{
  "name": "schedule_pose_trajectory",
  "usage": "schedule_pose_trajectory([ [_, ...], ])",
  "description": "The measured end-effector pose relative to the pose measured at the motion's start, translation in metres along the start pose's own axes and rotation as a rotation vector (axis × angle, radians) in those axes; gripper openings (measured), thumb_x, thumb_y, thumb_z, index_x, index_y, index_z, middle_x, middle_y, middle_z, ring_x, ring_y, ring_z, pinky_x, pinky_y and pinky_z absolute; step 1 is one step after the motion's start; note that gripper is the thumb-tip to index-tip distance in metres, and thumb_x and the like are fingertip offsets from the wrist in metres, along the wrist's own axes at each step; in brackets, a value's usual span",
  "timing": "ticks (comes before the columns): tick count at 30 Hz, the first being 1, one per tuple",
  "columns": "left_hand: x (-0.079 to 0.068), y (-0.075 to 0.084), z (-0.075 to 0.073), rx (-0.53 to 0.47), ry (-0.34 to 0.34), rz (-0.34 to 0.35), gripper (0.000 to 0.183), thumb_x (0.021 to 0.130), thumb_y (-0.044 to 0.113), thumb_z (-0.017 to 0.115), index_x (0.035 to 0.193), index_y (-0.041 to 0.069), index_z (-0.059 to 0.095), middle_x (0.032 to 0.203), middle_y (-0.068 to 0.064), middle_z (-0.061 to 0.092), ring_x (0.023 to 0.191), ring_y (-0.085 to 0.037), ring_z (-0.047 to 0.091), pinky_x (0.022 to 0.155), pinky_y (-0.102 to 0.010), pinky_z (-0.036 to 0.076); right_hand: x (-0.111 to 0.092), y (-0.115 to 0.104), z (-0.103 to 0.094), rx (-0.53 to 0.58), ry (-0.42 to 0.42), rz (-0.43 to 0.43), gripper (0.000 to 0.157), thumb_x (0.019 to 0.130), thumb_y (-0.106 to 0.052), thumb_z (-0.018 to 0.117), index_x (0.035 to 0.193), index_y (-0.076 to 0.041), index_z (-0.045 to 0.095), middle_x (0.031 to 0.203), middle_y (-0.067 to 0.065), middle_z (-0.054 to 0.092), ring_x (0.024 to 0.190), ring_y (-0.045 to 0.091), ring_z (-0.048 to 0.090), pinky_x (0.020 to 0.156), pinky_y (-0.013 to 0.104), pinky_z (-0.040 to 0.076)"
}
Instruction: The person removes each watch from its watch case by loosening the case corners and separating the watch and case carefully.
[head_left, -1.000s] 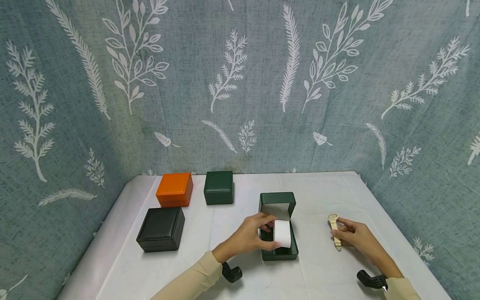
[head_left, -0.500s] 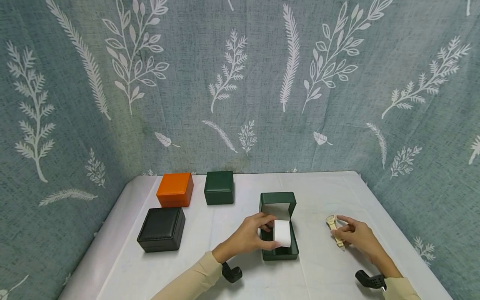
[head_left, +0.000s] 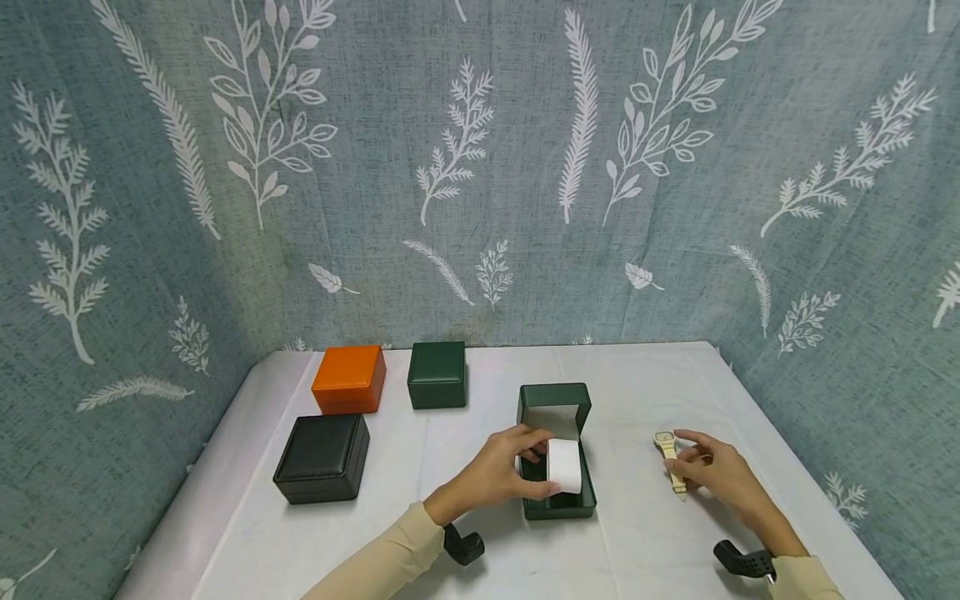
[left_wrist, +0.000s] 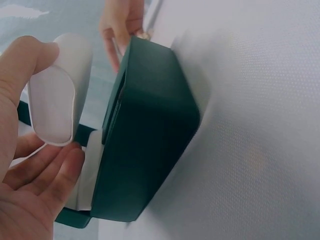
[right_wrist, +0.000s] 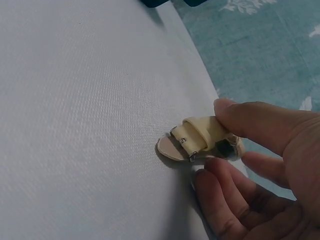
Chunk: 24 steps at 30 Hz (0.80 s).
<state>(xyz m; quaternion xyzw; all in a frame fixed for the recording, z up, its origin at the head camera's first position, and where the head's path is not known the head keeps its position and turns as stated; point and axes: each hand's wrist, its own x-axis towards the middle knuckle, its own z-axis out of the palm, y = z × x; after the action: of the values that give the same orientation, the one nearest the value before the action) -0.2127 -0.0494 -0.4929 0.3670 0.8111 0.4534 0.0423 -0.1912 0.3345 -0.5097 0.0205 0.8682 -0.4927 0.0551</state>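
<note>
My left hand [head_left: 498, 467] pinches a white watch cushion [head_left: 564, 467] between thumb and fingers, over the base of an open green watch box [head_left: 558, 510]. In the left wrist view the cushion [left_wrist: 55, 100] sits clear of the box's green wall [left_wrist: 145, 130]. To the right, my right hand [head_left: 716, 475] holds a cream-strapped wristwatch [head_left: 670, 462] by its strap, close to the table. The right wrist view shows the strap's buckle and loop [right_wrist: 197, 135], with the thumb on top and fingers beneath; the watch face is out of sight there.
On the left of the white-covered table [head_left: 480, 558] stand a closed orange box [head_left: 349, 379], a closed black box [head_left: 322, 458] and a closed green box [head_left: 438, 375]. A patterned curtain [head_left: 495, 167] hangs behind and along both sides.
The watch in my right hand has turned slightly, its face tilting left and then partly back. My left hand and the cushion stay where they were.
</note>
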Motion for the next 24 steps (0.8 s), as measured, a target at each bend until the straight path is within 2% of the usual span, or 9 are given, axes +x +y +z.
schedule_pose_trajectory([
  [6,0.000,0.000,0.000,0.006,0.002,-0.002,0.069,0.085,0.035,0.086,0.142,0.005,0.060,0.117,0.000,0.062,0.102,-0.010,0.066,0.092,-0.028,0.055,0.000,-0.002,-0.001,-0.013,-0.001,-0.005,0.075,0.094,-0.026,0.078,0.153,0.002,0.042,0.125,0.023,0.057,0.089,0.023,0.062,0.066,0.036,0.059],
  [13,-0.001,0.001,-0.001,0.014,-0.001,-0.006,0.069,0.085,0.035,0.086,0.142,0.004,0.060,0.116,0.000,0.063,0.101,-0.010,0.066,0.092,-0.028,0.055,-0.002,-0.006,-0.003,-0.063,0.034,-0.017,0.074,0.094,-0.032,0.078,0.151,0.001,0.045,0.128,0.024,0.057,0.084,0.022,0.063,0.062,0.036,0.057],
  [20,-0.001,0.002,-0.002,0.011,0.008,-0.003,0.069,0.085,0.033,0.086,0.141,0.002,0.060,0.116,-0.001,0.063,0.101,-0.012,0.067,0.092,-0.027,0.055,-0.004,-0.015,0.000,-0.214,0.117,-0.121,0.063,0.094,-0.037,0.077,0.144,-0.005,0.057,0.125,0.019,0.061,0.095,0.021,0.060,0.063,0.033,0.052],
  [24,-0.001,0.001,-0.001,0.006,0.005,-0.005,0.069,0.085,0.035,0.086,0.141,0.003,0.060,0.116,-0.001,0.063,0.101,-0.011,0.067,0.092,-0.027,0.055,-0.004,-0.020,0.004,-0.230,0.153,-0.185,0.056,0.094,-0.036,0.078,0.139,-0.007,0.062,0.115,0.012,0.066,0.091,0.018,0.060,0.064,0.030,0.052],
])
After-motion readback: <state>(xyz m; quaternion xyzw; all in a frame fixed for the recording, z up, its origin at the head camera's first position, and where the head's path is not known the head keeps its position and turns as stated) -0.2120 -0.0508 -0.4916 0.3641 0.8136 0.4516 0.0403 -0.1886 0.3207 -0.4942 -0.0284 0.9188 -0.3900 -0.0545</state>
